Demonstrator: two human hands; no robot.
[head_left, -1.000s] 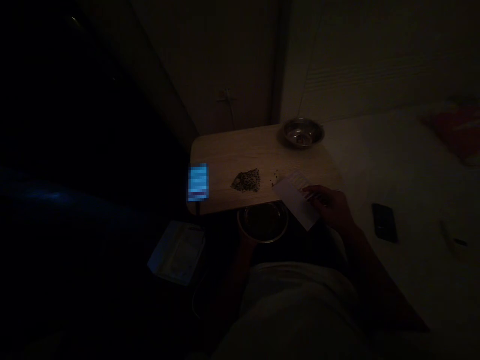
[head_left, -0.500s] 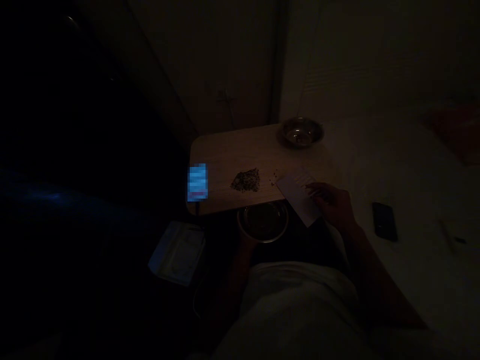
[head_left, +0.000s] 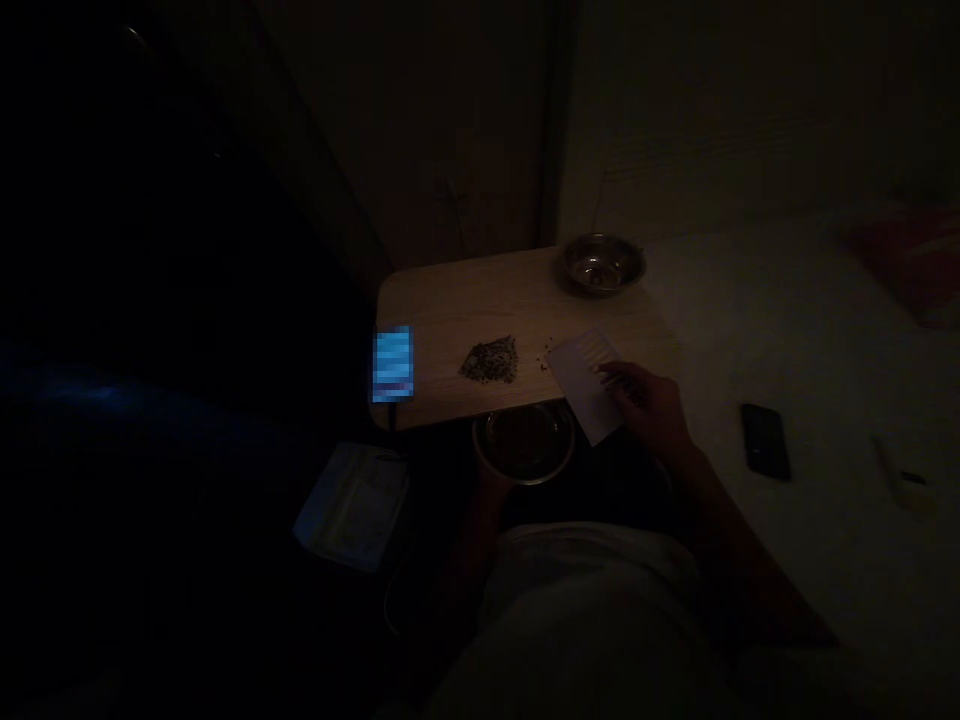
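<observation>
In dim light, my right hand (head_left: 641, 400) is closed on a pale card or stiff paper (head_left: 589, 390) with light stripes on its far part. The card lies over the near edge of a small wooden table (head_left: 435, 300). Left of it are a few loose dark grains (head_left: 545, 355) and a pile of small dark grains, perhaps seeds (head_left: 491, 360). My left hand (head_left: 493, 497), mostly in shadow, grips the near side of a metal bowl (head_left: 525, 480) just below the table's edge. What lies inside that bowl is too dark to tell.
A second metal bowl (head_left: 604, 265) stands at the table's far right corner. On the left end glows a blurred screen (head_left: 393, 364). Below left is a pale box or packet (head_left: 352, 505). A dark phone (head_left: 765, 441) lies on the pale surface at right, with a reddish thing (head_left: 907, 260) beyond.
My right hand and the card have shifted slightly left, towards the loose grains. My left hand and the bowl stay almost where they were. The pile looks the same.
</observation>
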